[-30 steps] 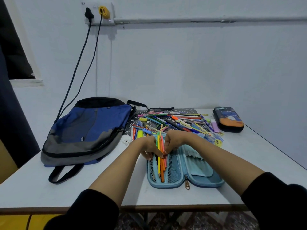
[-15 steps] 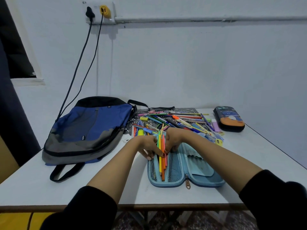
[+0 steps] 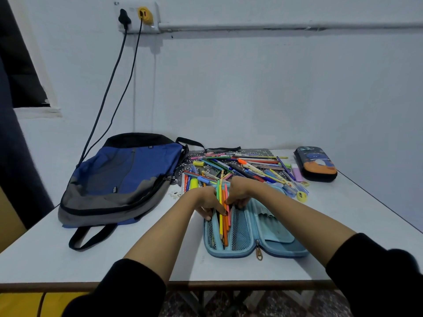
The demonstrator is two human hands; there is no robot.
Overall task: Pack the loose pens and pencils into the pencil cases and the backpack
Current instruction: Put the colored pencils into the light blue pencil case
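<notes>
Pens and pencils, loose and multicoloured, lie heaped on a black lace-pattern mat at the far middle of the table, just beyond the hands. Most of the stock is judged not yet packed.

Risks, by size:
1. The heap. The right forearm passes just beside its near edge. A careless sweep would scatter the round barrels, which would likely roll toward the right side of the table.
2. The light-blue zip-around fabric pencil case lies opened flat near the front edge. Neither hand pins it down, so a hard push on the contents could slide it.
3. The bundle of yellow, orange, green and pink wooden pencils sits slanted in the case's left half, beside the mesh pocket. Its upper ends project past the far end. Tips may snag the mesh, and unseated pencils would foul the zip.
4. The left hand and right hand are both clamped on the bundle, fingers curled round it from either side. A loosened grip would let the pencils fan out.

Surroundings:
- The white rectangular table carries everything.
- The blue and grey fabric backpack lies flat at the left, apparently zipped, and needs opening before anything goes in.
- The dark hard-shell pencil case with an orange and blue print sits at the far right, apparently closed, behind the heap.
- A lilac eraser and a yellow sharpener lie at the heap's right fringe, near the right forearm.
</notes>
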